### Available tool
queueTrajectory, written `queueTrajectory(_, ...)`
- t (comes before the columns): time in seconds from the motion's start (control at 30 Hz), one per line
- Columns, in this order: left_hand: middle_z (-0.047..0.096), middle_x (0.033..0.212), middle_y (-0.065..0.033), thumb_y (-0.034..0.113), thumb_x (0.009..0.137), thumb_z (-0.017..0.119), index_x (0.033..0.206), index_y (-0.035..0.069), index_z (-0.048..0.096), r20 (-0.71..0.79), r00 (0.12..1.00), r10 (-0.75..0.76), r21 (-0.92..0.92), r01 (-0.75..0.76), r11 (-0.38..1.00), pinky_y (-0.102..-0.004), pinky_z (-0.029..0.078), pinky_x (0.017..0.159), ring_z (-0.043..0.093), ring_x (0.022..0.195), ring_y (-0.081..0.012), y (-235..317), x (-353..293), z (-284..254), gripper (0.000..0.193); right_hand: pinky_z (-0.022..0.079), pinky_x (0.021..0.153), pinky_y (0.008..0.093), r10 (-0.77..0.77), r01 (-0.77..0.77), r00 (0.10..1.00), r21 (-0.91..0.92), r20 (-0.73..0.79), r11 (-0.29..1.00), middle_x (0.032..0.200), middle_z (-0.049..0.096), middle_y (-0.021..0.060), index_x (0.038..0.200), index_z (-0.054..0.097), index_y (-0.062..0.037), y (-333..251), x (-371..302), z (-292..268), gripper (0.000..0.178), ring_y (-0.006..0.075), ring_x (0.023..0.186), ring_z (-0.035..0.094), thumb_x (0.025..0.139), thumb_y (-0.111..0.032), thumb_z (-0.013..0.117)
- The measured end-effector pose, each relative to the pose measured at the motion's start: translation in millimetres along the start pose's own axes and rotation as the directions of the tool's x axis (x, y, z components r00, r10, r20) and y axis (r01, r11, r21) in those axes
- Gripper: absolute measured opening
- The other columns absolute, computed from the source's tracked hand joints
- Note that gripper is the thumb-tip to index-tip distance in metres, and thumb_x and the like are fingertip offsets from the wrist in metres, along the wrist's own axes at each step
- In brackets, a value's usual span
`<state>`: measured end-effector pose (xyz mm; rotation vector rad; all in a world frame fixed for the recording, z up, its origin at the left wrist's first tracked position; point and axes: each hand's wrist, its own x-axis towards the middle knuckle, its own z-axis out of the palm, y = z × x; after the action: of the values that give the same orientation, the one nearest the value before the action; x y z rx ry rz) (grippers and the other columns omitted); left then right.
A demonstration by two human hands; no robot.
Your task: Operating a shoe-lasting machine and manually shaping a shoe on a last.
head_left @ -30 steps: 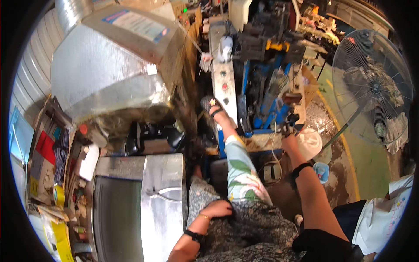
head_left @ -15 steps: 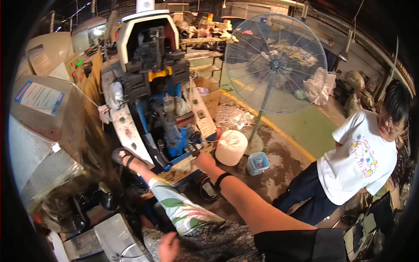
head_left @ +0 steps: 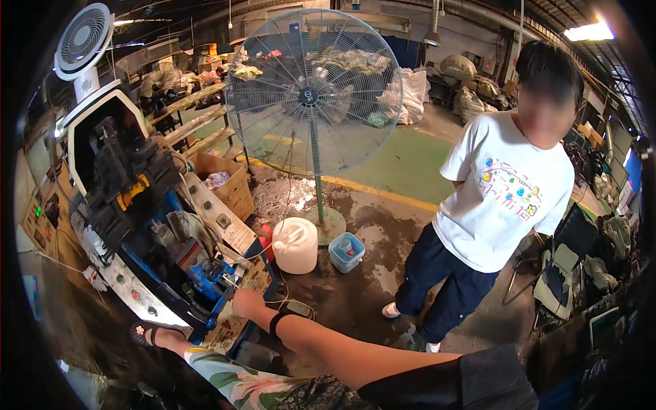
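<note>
My right hand (head_left: pixel 248 303), with a black band at the wrist, reaches to the front of a blue and black machine (head_left: pixel 140 174). Its fingers look curled closed beside a small metal part at the end of the machine's blue mechanism (head_left: pixel 208 277). What they grip, if anything, I cannot make out. My left hand is out of the picture. A foot in a black clog (head_left: pixel 154 335) rests against the machine's pale side panel, which carries a red button (head_left: pixel 134 295).
Right of the machine stand a white plastic jug (head_left: pixel 295 247), a light blue bucket (head_left: pixel 346 254) and a large pedestal fan (head_left: pixel 311 96). A cardboard box (head_left: pixel 229 184) sits behind. A person in a white T-shirt (head_left: pixel 507 174) stands at right. A cable lies near my hand.
The view has swung to the right, so the machine sits further left and the person shows more fully. My left hand has left the picture. My right hand stays at the machine's front.
</note>
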<state>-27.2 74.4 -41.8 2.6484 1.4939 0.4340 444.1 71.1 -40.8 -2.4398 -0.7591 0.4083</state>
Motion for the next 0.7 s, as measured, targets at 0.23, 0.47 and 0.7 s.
queueTrajectory(0.23,0.058,0.127,-0.0243,0.023,0.082,0.068,0.129,-0.004,0.053,0.014,1.000,-0.001,0.044,0.000,0.999,-0.0447,0.044,0.099,0.057,0.111,-0.0388,-2.6,4.5,-6.1,0.056,0.054,0.069,0.0473,-0.010,0.012,1.000,0.093,-0.023,0.996,0.090,0.068,0.0198,0.084,0.067,0.0008,2.0,-1.3,1.1,0.019,0.0373,0.081,0.067,0.082,-0.013,0.054)
queueTrajectory(0.47,0.056,0.128,-0.0248,0.022,0.083,0.068,0.130,-0.004,0.051,0.009,1.000,0.001,0.058,-0.002,0.998,-0.0465,0.043,0.100,0.055,0.113,-0.0401,-7.1,5.6,-4.0,0.057,0.054,0.070,0.0463,0.013,-0.012,1.000,0.102,-0.007,0.995,0.090,0.068,0.0201,0.080,0.067,0.0010,-0.6,-7.9,-3.9,0.019,0.0377,0.082,0.068,0.080,-0.014,0.056)
queueTrajectory(0.7,0.055,0.130,-0.0253,0.022,0.083,0.067,0.131,-0.005,0.050,-0.003,1.000,-0.016,0.062,0.016,0.998,-0.0482,0.042,0.101,0.053,0.116,-0.0413,-18.9,1.0,2.2,0.058,0.054,0.072,0.0471,0.019,-0.020,1.000,0.090,0.017,0.996,0.092,0.068,0.0214,0.086,0.068,0.0026,-3.0,-7.8,-4.8,0.021,0.0382,0.085,0.068,0.080,-0.013,0.055)
